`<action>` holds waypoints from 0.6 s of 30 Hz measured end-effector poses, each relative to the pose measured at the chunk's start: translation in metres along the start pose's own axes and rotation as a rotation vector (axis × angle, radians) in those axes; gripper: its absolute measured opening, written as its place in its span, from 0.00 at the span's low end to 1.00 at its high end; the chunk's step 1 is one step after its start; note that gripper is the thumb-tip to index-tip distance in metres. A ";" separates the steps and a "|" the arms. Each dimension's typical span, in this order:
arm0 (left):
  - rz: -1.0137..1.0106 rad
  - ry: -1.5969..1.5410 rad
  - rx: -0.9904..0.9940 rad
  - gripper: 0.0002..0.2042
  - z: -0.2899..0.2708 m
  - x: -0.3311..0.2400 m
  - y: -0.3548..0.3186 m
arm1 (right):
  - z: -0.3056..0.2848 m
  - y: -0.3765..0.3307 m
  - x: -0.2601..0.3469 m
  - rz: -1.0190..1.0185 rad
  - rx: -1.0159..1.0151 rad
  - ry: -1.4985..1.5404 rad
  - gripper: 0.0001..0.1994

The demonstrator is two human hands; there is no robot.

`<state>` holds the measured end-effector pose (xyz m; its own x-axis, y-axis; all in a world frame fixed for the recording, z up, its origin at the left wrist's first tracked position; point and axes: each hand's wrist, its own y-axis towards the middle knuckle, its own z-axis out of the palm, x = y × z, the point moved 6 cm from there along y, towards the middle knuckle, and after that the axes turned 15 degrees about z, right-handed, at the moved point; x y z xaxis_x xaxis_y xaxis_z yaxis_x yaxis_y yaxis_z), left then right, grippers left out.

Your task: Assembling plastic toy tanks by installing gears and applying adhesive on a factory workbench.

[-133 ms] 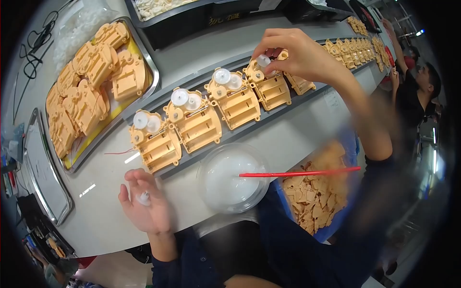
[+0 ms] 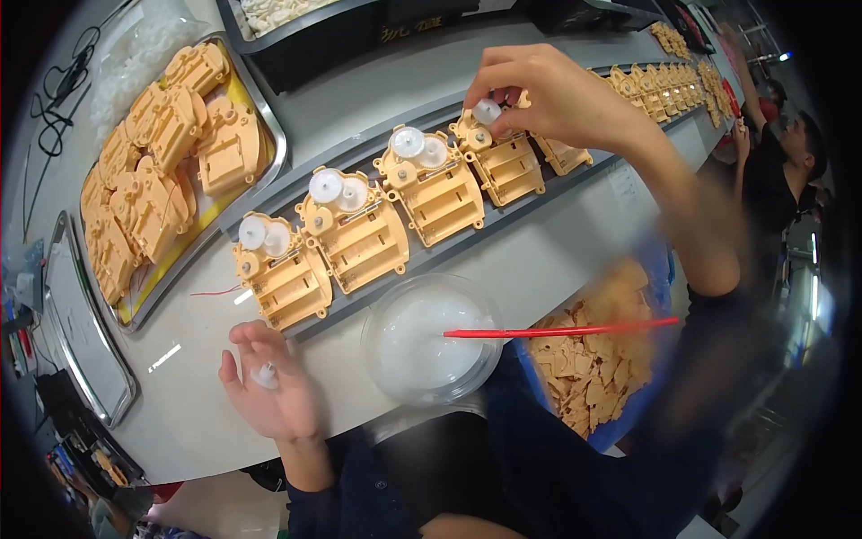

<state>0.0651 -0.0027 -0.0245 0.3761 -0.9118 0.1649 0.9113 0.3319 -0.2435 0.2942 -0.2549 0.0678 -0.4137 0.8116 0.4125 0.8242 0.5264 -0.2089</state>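
My right hand [image 2: 539, 94] pinches a small white plastic gear [image 2: 487, 111] between thumb and fingers. It is at the top end of a peach-coloured plastic housing [image 2: 505, 171]; whether the gear touches the housing is hard to tell. Palm up and fingers apart, my left hand [image 2: 274, 386] lies low on the left. A small white gear with a stub [image 2: 266, 375] rests loose on that palm. Three housings to the left, among them the nearest housing [image 2: 289, 286], each carry two white round gears at their upper ends. They stand in a row on a grey rail [image 2: 359, 301].
A clear bowl [image 2: 431, 337] of whitish stuff stands in front, a red stick [image 2: 557, 331] across its rim. Left is a metal tray [image 2: 280, 153] piled with housings. Peach scraps [image 2: 593, 359] fill a blue-lined container at right. A black bin [image 2: 341, 45] stands behind; a person [image 2: 799, 162] is far right.
The whole view has shifted slightly, so the housings and bowl appear a little to the left. Both hands keep nearly the same pose, and the right still pinches its gear.
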 end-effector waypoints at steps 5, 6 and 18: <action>-0.002 0.001 0.001 0.14 0.000 0.002 0.001 | -0.001 0.004 0.000 -0.031 -0.034 -0.078 0.13; -0.002 0.006 -0.002 0.14 -0.001 0.001 0.001 | -0.001 0.004 0.000 -0.032 -0.034 -0.075 0.13; -0.001 0.009 -0.006 0.13 -0.001 0.001 0.001 | 0.002 0.006 -0.004 0.071 0.005 -0.102 0.11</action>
<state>0.0658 -0.0037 -0.0259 0.3737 -0.9143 0.1562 0.9107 0.3297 -0.2490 0.3002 -0.2549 0.0634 -0.3916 0.8686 0.3037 0.8511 0.4673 -0.2391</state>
